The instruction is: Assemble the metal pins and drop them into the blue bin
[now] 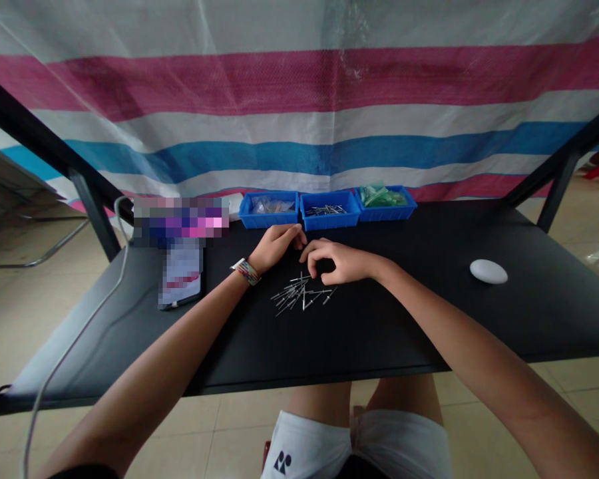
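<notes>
Thin metal pins (301,294) lie piled on the table (429,313), just by the curled left hand (275,246) and right hand (340,261). They look light, stiff and slippery, so pinch one by its middle. I cannot tell if either hand holds one.

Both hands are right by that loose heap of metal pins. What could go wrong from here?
1. The metal pins lie loose on the black table, just under the right hand; a wrist sweep could scatter them, perhaps off the near edge.
2. The left hand and right hand nearly meet, fingers curled, hiding whatever they pinch; a small piece might drop unseen.
3. The white cable trails over the table's left side and could snag.
</notes>
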Tool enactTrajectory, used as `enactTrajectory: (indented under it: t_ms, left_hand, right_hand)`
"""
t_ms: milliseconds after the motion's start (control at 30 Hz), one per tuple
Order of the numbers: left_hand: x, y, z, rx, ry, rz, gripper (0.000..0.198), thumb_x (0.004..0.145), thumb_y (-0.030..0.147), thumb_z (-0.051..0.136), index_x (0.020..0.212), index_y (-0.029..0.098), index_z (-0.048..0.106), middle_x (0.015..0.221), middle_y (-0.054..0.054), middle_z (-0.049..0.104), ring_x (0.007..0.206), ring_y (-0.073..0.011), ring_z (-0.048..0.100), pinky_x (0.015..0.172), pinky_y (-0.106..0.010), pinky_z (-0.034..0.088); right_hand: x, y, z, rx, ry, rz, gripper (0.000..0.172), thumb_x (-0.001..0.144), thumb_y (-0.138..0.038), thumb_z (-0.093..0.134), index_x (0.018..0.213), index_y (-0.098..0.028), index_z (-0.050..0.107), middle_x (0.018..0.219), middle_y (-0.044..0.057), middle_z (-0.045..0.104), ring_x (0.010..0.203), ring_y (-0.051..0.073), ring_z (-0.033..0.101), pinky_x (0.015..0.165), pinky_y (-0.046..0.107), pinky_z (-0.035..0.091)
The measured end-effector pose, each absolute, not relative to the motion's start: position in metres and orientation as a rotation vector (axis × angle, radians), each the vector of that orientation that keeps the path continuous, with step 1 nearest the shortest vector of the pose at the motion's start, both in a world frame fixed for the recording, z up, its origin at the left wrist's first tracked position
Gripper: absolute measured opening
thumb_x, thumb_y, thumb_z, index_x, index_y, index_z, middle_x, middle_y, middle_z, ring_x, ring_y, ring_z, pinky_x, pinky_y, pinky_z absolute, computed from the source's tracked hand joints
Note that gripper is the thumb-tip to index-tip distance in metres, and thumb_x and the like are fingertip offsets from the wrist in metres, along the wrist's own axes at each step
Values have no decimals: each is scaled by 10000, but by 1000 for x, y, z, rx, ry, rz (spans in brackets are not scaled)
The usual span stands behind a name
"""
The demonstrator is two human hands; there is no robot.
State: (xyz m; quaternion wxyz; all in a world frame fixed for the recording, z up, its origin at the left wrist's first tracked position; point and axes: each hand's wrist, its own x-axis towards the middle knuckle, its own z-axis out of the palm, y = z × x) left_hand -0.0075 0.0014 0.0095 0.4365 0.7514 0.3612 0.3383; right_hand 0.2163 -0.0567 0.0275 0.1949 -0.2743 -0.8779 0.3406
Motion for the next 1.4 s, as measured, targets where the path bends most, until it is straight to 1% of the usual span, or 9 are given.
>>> enactTrajectory:
  t_ms: [100, 333, 700, 833, 900, 967, 1033, 1133, 1400]
  left_hand:
    - [-7, 2, 9, 1868, 889, 845, 557, 1006, 623, 515, 789, 155, 727, 723, -62, 695, 704, -178, 625, 718, -298, 485]
    - [-8, 2, 9, 1874, 886, 850, 560, 1006, 621, 520, 778, 153, 724, 723, -62, 696, 696, -174, 625, 712, -296, 488]
    - [-9, 4, 8, 1887, 890, 836, 560, 1016, 613, 512, 792, 152, 739, 736, -65, 706, 710, -178, 637, 723, -298, 491]
    - [-9, 5, 6, 1887, 895, 834, 555, 1023, 600, 508, 792, 153, 742, 734, -67, 704, 713, -182, 642, 734, -305, 489]
    - [-9, 6, 6, 1890, 889, 836, 557, 1024, 600, 505, 791, 154, 742, 725, -66, 700, 704, -181, 637, 731, -305, 486]
    - [-9, 5, 7, 1889, 883, 835, 556, 1023, 600, 504, 791, 155, 742, 717, -65, 699, 699, -180, 633, 732, -306, 486]
    - [-9, 3, 9, 1875, 870, 831, 543, 1016, 596, 514, 795, 155, 740, 716, -64, 700, 702, -181, 634, 739, -307, 492]
    - [-9, 1, 14, 1849, 832, 831, 503, 996, 583, 546, 818, 155, 739, 720, -58, 698, 713, -184, 637, 749, -308, 503]
    - [-10, -1, 17, 1845, 766, 809, 289, 876, 442, 719, 838, 155, 719, 765, -33, 697, 736, -172, 641, 735, -292, 517]
  right_hand:
    - [219, -60, 33, -801, -2509, 995, 193, 766, -52, 766, 868, -212, 733, 1351, 96, 639, 1364, 304, 543, 1230, 512, 364]
    - [217, -66, 36, -826, -2571, 968, 141, 797, -112, 822, 843, -225, 751, 1398, 83, 598, 1428, 310, 482, 1250, 514, 358]
    - [218, -64, 33, -801, -2531, 885, 192, 782, -54, 802, 847, -236, 805, 1358, 81, 663, 1348, 302, 571, 1196, 494, 431]
    - [222, -60, 31, -793, -2476, 900, 156, 785, -63, 793, 806, -218, 796, 1329, 86, 697, 1322, 294, 598, 1182, 479, 434]
    - [225, -55, 27, -754, -2388, 1001, 111, 804, -99, 789, 828, -207, 787, 1270, 84, 730, 1273, 277, 634, 1168, 471, 441]
    - [227, -48, 22, -753, -2213, 1148, 52, 835, -158, 781, 871, -195, 770, 1137, 73, 764, 1140, 247, 695, 1099, 454, 495]
    - [227, -42, 14, -823, -1961, 1257, 77, 859, -231, 778, 912, -189, 741, 944, 39, 759, 930, 209, 724, 946, 409, 566]
    - [223, -37, 1, -883, -1666, 1275, 171, 847, -308, 802, 926, -185, 713, 845, 17, 733, 764, 176, 708, 767, 343, 582]
    - [210, -39, -10, -941, -1552, 1168, 300, 830, -431, 844, 964, -176, 759, 849, 50, 782, 718, 189, 754, 725, 342, 610]
